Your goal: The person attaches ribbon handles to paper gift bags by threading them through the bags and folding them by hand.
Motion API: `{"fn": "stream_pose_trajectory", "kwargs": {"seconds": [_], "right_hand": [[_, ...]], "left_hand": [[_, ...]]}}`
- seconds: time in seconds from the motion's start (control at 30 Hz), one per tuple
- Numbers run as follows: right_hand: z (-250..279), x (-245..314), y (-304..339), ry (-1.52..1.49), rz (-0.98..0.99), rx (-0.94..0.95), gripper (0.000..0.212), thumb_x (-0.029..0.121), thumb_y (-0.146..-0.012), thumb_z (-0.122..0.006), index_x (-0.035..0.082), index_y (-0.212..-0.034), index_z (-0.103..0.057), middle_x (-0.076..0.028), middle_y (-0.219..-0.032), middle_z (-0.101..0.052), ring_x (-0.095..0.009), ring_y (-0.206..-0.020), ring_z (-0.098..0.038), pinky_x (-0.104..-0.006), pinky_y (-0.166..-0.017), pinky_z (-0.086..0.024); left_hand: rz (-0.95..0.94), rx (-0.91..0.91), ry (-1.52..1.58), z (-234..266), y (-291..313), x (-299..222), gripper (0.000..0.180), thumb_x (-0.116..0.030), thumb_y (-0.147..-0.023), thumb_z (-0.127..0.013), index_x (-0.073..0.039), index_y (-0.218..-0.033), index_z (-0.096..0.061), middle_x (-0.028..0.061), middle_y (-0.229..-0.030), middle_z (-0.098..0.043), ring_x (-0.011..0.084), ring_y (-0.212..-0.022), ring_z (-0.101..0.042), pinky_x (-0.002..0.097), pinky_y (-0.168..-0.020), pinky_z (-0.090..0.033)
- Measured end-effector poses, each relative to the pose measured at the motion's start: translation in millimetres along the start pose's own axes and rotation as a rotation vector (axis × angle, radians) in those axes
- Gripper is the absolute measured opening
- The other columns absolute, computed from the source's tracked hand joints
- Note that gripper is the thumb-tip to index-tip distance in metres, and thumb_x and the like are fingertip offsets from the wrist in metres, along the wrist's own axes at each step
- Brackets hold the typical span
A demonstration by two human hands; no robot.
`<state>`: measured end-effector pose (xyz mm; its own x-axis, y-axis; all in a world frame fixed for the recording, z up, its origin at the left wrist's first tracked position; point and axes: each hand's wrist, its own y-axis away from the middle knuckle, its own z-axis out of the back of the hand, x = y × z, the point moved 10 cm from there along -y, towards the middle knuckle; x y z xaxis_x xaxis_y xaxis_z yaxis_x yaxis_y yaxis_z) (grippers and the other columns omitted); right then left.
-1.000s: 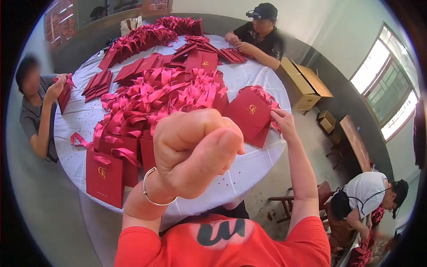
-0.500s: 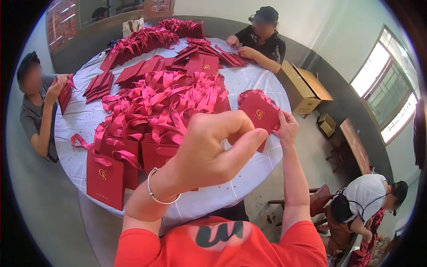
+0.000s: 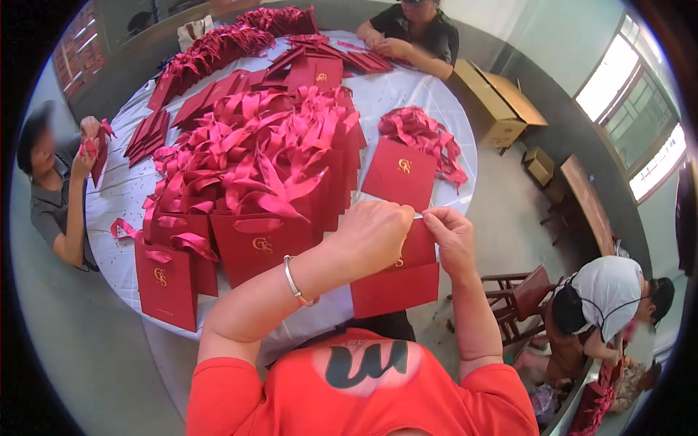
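A red paper gift bag (image 3: 392, 296) with a gold emblem is at the table's near edge, partly hidden behind my hands. My right hand (image 3: 452, 236) pinches at its upper right, thumb against fingertips. Close beside it, my left hand (image 3: 378, 236), with a silver bangle on the wrist, is closed and covers part of the bag. A small whitish bit shows between the two hands; what the left fingers hold is hidden. Just beyond lies another red gift bag (image 3: 400, 173), and behind that a heap of pink-red ribbons (image 3: 423, 134).
Standing bags with ribbon handles (image 3: 254, 156) crowd the left and middle of the round, white-covered table (image 3: 454, 116). Two people sit across and at the left, handling red pieces. Cardboard boxes (image 3: 491, 109), a wooden chair (image 3: 523, 298) and a bending person are at the right.
My left hand has come down from in front of the view to beside my right. The right hand has drawn nearer to me, and the view has tilted downward.
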<state>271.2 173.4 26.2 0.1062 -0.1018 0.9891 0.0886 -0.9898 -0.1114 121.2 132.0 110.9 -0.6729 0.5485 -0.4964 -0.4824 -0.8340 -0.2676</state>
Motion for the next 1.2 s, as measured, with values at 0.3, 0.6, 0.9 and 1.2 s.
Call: {"fn": "stream_pose_trajectory", "kwargs": {"seconds": [0.3, 0.6, 0.9, 1.2], "right_hand": [[-13.4, -23.2, 10.7, -0.042, 0.098, -0.102, 0.007, 0.006, -0.093, -0.066, 0.0, -0.097, -0.067, -0.001, -0.087, -0.067, -0.006, -0.076, -0.06, -0.0205, -0.068, -0.049], [59.2, 14.1, -39.8, 0.796, 0.469, -0.498, 0.017, 0.013, -0.083, -0.074, 0.002, -0.095, -0.068, -0.013, -0.087, -0.065, -0.024, -0.077, -0.063, -0.0355, -0.07, -0.05], [73.6, 13.4, -101.3, 1.147, 0.65, -0.404, 0.019, 0.02, -0.079, -0.075, 0.005, -0.09, -0.071, -0.015, -0.095, -0.066, -0.032, -0.093, -0.06, -0.0424, -0.088, -0.046], [60.9, 34.2, -131.0, 0.975, 0.557, -0.317, 0.016, 0.018, -0.086, -0.069, 0.003, -0.09, -0.069, -0.014, -0.085, -0.068, -0.031, -0.084, -0.064, -0.0418, -0.078, -0.049]], "left_hand": [[-0.008, -0.195, -0.085, -14.0, 0.5, 9.3, 0.02, -0.011, -0.073, -0.075, 0.0, -0.08, -0.061, 0.0191, -0.083, -0.065, 0.0384, -0.085, -0.064, 0.0462, -0.077, -0.05], [0.145, 0.004, -0.06, -32.3, -4.8, 42.6, 0.02, -0.013, -0.076, -0.074, 0.0, -0.085, -0.062, 0.0201, -0.084, -0.066, 0.0393, -0.087, -0.064, 0.0473, -0.075, -0.05], [0.296, 0.217, 0.138, -62.5, -6.8, 67.2, 0.021, -0.016, -0.082, -0.069, 0.0, -0.091, -0.059, 0.0217, -0.088, -0.067, 0.039, -0.088, -0.065, 0.0467, -0.074, -0.05], [0.334, 0.212, 0.138, -79.1, -4.1, 69.1, 0.032, -0.027, -0.084, -0.068, 0.001, -0.099, -0.062, 0.0237, -0.092, -0.068, 0.0399, -0.093, -0.066, 0.0472, -0.079, -0.051]]}}
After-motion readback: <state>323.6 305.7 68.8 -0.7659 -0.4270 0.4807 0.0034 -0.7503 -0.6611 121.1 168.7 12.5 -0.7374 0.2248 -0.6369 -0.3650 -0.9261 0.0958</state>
